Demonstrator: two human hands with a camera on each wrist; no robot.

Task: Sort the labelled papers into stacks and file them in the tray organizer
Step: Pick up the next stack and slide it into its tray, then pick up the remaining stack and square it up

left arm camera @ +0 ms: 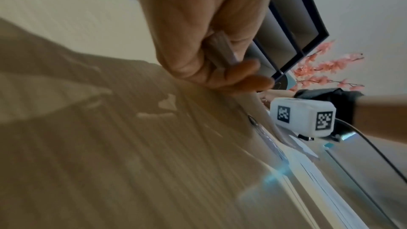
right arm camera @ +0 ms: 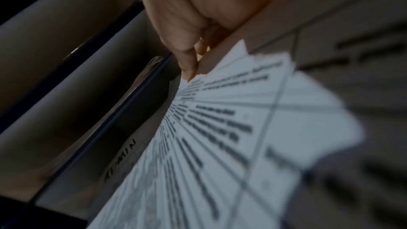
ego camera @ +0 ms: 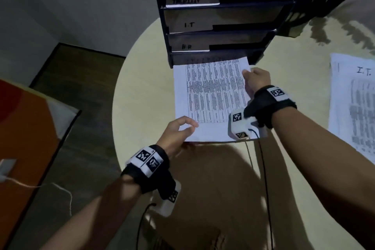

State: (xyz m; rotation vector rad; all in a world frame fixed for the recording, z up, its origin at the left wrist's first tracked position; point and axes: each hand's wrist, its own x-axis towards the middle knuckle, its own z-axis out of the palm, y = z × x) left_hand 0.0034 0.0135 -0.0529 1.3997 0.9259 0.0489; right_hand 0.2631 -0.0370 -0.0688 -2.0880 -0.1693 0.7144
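A stack of printed papers lies flat with its far end at the mouth of the lowest slot of the dark tray organizer. My left hand pinches the stack's near left corner, thumb on top. My right hand grips the stack's right edge near the far corner. In the right wrist view the right hand holds the printed papers beside a tray slot labelled ADMIN. The left wrist view shows my left hand clamped on the stack's edge.
The organizer's upper slots carry paper labels, among them I.T and H.R. A second paper stack marked I.T. lies at the right of the round beige table. An orange surface stands at the left.
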